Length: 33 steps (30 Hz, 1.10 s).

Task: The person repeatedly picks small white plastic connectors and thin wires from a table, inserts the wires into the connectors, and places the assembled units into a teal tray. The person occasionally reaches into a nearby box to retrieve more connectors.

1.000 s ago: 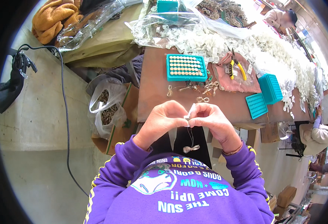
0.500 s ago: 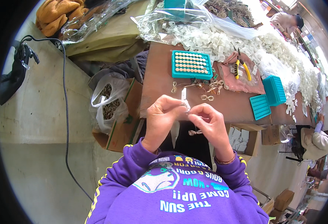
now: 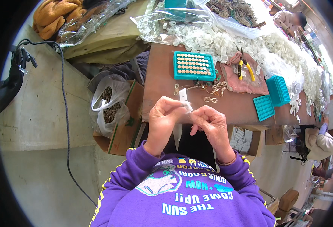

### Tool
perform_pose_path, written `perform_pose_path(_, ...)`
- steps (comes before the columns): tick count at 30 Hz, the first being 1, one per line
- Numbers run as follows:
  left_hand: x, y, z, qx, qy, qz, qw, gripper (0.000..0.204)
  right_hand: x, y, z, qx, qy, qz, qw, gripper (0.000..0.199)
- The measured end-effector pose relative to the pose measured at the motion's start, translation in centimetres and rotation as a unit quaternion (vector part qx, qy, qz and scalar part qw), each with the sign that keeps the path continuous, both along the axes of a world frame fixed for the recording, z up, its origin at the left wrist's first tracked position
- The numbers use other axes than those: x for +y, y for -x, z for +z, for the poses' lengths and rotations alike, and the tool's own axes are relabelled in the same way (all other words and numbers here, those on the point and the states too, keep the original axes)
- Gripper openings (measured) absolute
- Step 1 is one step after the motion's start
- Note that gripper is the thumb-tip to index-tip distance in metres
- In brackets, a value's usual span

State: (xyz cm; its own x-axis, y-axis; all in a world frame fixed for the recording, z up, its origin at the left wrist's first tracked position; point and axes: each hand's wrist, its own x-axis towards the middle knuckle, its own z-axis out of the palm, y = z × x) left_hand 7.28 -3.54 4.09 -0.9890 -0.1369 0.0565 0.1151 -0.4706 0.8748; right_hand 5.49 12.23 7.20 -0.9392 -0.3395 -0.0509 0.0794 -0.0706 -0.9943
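Note:
My left hand [image 3: 165, 120] pinches a small white plastic piece [image 3: 183, 95] between thumb and fingers, its flat tab sticking up beyond the fingertips. Close beside it, my right hand [image 3: 210, 125] has thumb and forefinger pressed together at the piece's lower end. What lies between those right fingertips is too small and hidden to make out. Both hands are in front of the brown table's [image 3: 157, 79] near edge. Just beyond them are small loops of thin wire [image 3: 210, 99] and a teal tray [image 3: 194, 75] with rows of round, pale metallic pieces.
Yellow-handled pliers [image 3: 252, 72] lie on a pink cloth [image 3: 230, 81]. Teal racks [image 3: 264, 108] stand right of it. Clear plastic pieces [image 3: 215, 43] heap up behind. Left are a plastic bag [image 3: 115, 85] and cardboard box [image 3: 126, 130]. Another person [image 3: 323, 143] sits at far right.
The white piece has tilted a little to the left. The coiled bit hanging under my right hand no longer shows, and a lower right finger now extends there.

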Motion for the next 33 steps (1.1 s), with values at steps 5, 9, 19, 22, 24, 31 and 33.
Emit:
perform_pose_path(5,0.8,0.1,-0.7,-0.051,-0.163,-0.035,0.985,0.014,-0.8,-0.7,-1.1,-0.011,0.028,-0.021,0.999,0.009)
perform_pose_path(9,1.0,0.1,-0.9,-0.070,-0.260,-0.112,0.957,0.016,-0.7,-0.4,-1.7,-0.029,0.083,-0.013,0.996,0.010)
perform_pose_path(19,2.5,4.0,-3.2,-0.062,-0.321,-0.026,0.945,0.013,4.4,7.6,-1.6,0.277,-0.256,-0.170,0.910,0.015)
perform_pose_path(22,3.2,4.9,-3.8,-0.072,-0.296,-0.055,0.951,0.011,4.8,11.3,-2.1,0.348,-0.348,-0.181,0.851,0.011)
perform_pose_path(24,3.4,5.5,-4.1,-0.049,-0.274,-0.061,0.959,0.011,4.5,12.7,-2.4,0.386,-0.404,-0.159,0.814,0.010)
perform_pose_path(31,3.1,6.8,-4.6,-0.047,-0.291,-0.089,0.951,0.011,3.4,13.6,-2.7,0.372,-0.467,-0.134,0.791,0.012)
perform_pose_path(33,3.3,6.9,-4.6,-0.057,-0.297,-0.085,0.949,0.012,3.5,13.9,-2.6,0.371,-0.433,-0.135,0.810,0.011)
